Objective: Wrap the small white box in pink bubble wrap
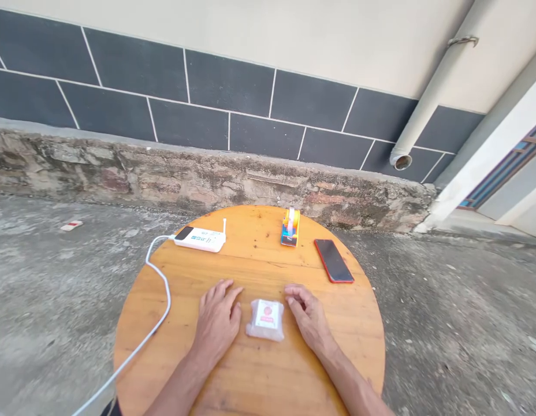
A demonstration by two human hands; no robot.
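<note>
Packet [267, 319] lies on the bench [250, 384] between left hand [216, 316] at its nine o'clock, fingers loosely parted, and right hand [310, 316] at three, fingers half-curled, both holding nothing. Tape dispenser [290, 229] sits near twelve, phone [334, 262] toward two, white device [200, 238] near eleven.

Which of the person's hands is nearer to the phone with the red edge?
The right hand: it rests on the table just on the near side of the phone. The left hand lies farther off, beyond the wrapped packet.
</note>
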